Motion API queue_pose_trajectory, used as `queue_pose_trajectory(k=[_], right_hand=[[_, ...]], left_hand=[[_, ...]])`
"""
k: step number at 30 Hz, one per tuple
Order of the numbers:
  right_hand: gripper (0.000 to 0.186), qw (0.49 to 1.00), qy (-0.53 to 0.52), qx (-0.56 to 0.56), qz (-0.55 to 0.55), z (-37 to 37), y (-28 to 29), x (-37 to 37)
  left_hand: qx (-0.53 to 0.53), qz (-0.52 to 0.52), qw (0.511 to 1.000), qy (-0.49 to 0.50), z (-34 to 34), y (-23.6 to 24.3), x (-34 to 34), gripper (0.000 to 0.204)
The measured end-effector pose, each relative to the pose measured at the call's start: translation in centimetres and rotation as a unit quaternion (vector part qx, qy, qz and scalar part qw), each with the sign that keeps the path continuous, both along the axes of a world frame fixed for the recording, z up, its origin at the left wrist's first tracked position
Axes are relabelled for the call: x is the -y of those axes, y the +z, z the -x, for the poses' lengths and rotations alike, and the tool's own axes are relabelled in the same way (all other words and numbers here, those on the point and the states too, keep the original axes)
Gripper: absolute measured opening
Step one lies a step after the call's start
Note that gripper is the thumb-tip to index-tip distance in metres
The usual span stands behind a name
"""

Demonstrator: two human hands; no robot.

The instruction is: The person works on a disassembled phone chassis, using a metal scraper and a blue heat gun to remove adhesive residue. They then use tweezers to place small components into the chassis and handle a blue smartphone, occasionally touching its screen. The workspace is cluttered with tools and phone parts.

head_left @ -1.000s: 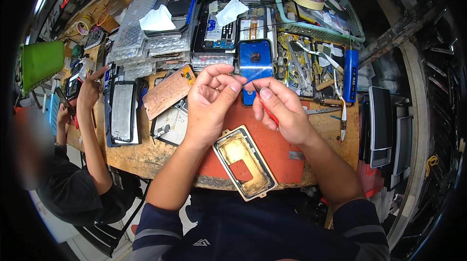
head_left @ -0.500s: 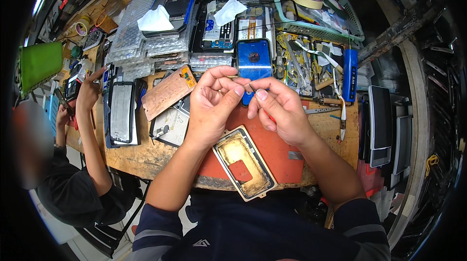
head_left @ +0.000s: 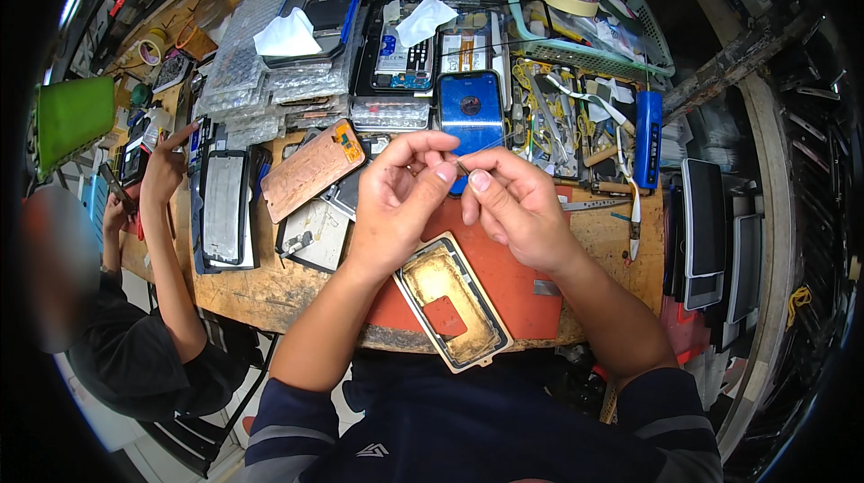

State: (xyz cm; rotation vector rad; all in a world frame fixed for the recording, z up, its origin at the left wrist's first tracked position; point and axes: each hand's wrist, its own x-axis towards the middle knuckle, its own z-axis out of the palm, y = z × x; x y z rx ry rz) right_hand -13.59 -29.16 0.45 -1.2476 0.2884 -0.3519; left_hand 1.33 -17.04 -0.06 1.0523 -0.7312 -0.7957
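Observation:
My left hand (head_left: 396, 199) and my right hand (head_left: 522, 217) meet at the fingertips, closed, over the lower end of a blue phone (head_left: 470, 105). My right fingers pinch a thin dark tool (head_left: 462, 169), its handle hidden. My left thumb and forefinger pinch at its tip on something too small to make out; a fine strand seems to run up to the right from there. Below my hands, a gold-coloured metal frame (head_left: 423, 271) with a square cut-out lies tilted on an orange mat (head_left: 540, 312), overhanging the bench edge.
A copper-coloured panel (head_left: 306, 177), phone stacks (head_left: 225, 213), bubble-wrapped piles (head_left: 234, 87), a green basket (head_left: 657, 51) and a tray of cables (head_left: 549, 114) crowd the wooden bench. A co-worker's hand (head_left: 162, 168) is raised at the left, beside a green bin (head_left: 76, 118).
My left hand has moved a little down and to the right, closer to my right fingers. The tool's red handle, visible a second ago, is now hidden by my right hand.

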Motion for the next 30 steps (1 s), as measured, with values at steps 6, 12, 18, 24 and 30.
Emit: queue_pose_trajectory(k=[6,12,18,24,30], right_hand=[[0.02,0.998,0.003,0.007,0.062,-0.2,-0.1,-0.6],[0.019,0.999,0.005,-0.009,0.05,-0.4,-1.0,-0.7],[0.018,0.997,-0.009,-0.017,0.068,-0.7,-1.4,-0.9],[0.028,0.994,-0.056,-0.068,0.061,-0.6,0.1,0.1],[0.013,0.989,-0.139,-0.038,0.023,-0.3,0.0,0.3]], left_hand=[[0.094,-0.033,0.995,0.014,0.1,0.4,0.1,0.017],[0.101,-0.081,0.991,0.034,0.1,0.0,0.0,0.012],[0.086,-0.122,0.986,0.07,0.4,-0.5,0.1,0.012],[-0.064,-0.115,0.988,0.077,-0.3,0.3,0.2,0.016],[-0.006,-0.185,0.982,-0.028,-0.1,0.1,-0.1,0.017]])
